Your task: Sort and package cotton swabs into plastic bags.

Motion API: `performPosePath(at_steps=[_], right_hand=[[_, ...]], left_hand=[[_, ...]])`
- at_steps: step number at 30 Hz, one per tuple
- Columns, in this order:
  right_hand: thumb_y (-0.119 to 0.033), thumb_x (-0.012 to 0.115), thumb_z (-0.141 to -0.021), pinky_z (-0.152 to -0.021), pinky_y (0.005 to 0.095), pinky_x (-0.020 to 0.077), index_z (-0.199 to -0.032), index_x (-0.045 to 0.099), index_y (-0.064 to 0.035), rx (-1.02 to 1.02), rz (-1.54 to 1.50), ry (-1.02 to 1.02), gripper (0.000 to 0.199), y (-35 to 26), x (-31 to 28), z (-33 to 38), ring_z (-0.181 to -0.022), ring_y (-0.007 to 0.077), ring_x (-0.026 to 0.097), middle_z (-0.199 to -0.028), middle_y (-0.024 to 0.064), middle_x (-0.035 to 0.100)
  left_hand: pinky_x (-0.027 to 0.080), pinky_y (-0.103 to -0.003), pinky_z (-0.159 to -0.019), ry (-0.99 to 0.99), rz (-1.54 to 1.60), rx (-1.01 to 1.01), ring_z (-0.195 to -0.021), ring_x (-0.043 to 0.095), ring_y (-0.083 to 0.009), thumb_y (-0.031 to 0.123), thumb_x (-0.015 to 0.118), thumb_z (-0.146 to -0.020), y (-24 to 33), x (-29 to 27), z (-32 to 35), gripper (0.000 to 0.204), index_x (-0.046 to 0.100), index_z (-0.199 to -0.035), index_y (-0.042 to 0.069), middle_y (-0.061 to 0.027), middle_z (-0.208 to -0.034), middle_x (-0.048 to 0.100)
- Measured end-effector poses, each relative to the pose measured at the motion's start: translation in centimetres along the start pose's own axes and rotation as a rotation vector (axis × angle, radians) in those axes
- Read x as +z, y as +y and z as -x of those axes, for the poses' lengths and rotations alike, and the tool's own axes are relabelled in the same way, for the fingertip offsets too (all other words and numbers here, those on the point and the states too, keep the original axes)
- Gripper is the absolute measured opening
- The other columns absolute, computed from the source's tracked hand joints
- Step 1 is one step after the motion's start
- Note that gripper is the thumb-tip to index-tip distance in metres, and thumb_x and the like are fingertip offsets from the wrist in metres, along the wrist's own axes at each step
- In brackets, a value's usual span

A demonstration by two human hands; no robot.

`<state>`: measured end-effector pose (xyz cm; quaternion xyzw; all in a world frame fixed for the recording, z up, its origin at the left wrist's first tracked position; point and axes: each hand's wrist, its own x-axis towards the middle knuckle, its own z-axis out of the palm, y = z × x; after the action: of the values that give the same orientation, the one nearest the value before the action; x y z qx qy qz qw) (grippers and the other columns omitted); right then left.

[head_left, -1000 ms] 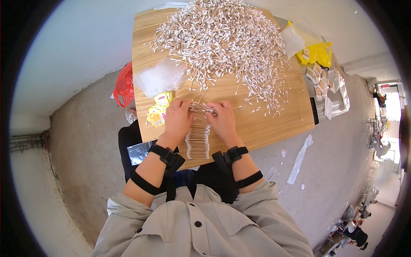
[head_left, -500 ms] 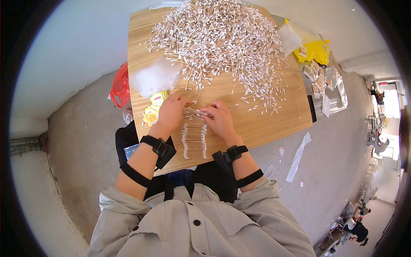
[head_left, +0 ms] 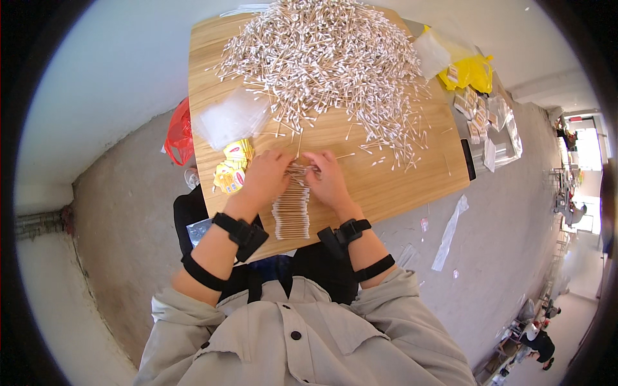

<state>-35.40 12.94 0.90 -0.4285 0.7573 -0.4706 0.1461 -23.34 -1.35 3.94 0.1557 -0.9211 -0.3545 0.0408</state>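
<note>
A neat row of cotton swabs [head_left: 291, 217] lies side by side near the table's front edge, sticks crosswise and white tips at both sides. At its far end, my left hand [head_left: 267, 175] and my right hand [head_left: 326, 181] face each other, fingers curled in around a small bunch of cotton swabs [head_left: 299, 170]. The bunch is partly hidden by my fingers, and some of its sticks lie askew. A large heap of loose cotton swabs [head_left: 325, 61] covers the far part of the table, with a few strays close to my fingertips.
Left of my left hand lie yellow printed packets [head_left: 230, 172] and clear plastic bags [head_left: 233, 119] on the wooden table [head_left: 386, 193]. A red bag [head_left: 179, 135] hangs at the left edge. Small boxes [head_left: 475, 119] and a yellow bag [head_left: 473, 72] sit at the right.
My left hand has moved slightly right and closer to my right hand, now covering the left part of the bunch. The bunch sits closer to the far end of the row.
</note>
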Motion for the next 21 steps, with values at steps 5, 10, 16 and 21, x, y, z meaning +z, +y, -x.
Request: performPosePath(at_steps=[5, 10, 16, 21], right_hand=[[-0.002, 0.062, -0.078, -0.084, 0.0412, 0.0460, -0.114, 0.062, -0.0092, 0.115, 0.133, 0.251, 0.036, 1.2, -1.6, 0.7, -0.098, 0.0332, 0.054, -0.101, 0.0145, 0.053], [-0.004, 0.064, -0.077, -0.084, 0.0422, 0.0454, -0.102, 0.067, -0.0094, 0.166, 0.448, 0.273, 0.025, 1.8, -3.6, -0.4, -0.099, 0.0329, 0.053, -0.101, 0.0133, 0.053], [-0.017, 0.067, -0.079, -0.075, 0.0410, 0.0488, -0.081, 0.067, -0.0055, 0.316, 0.382, 0.075, 0.012, 3.0, -4.1, -3.3, -0.088, 0.0323, 0.059, -0.092, 0.0131, 0.059], [-0.022, 0.068, -0.080, -0.072, 0.0414, 0.0497, -0.090, 0.066, -0.0058, 0.269, 0.229, 0.060, 0.020, 0.7, 0.4, -4.9, -0.084, 0.0319, 0.061, -0.090, 0.0132, 0.061]], left_hand=[[0.029, -0.046, -0.111, 0.136, -0.274, 0.052, -0.134, 0.036, -0.0327, 0.017, 0.063, -0.083, 2.1, 3.0, 1.5, 0.056, 0.045, -0.134, 0.005, -0.0150, -0.143, 0.039], [0.023, -0.048, -0.114, 0.121, -0.393, 0.034, -0.139, 0.030, -0.0309, 0.023, 0.062, -0.085, 1.8, 4.2, 1.6, 0.063, 0.038, -0.141, 0.004, -0.0163, -0.149, 0.032], [0.019, -0.049, -0.115, 0.132, -0.419, 0.038, -0.143, 0.024, -0.0298, 0.033, 0.057, -0.089, 2.2, 4.8, 1.9, 0.068, 0.033, -0.144, 0.001, -0.0166, -0.153, 0.027], [0.014, -0.052, -0.115, 0.168, -0.398, 0.030, -0.144, 0.021, -0.0306, 0.040, 0.054, -0.091, 2.1, 5.1, 2.0, 0.071, 0.032, -0.144, -0.001, -0.0170, -0.154, 0.025]])
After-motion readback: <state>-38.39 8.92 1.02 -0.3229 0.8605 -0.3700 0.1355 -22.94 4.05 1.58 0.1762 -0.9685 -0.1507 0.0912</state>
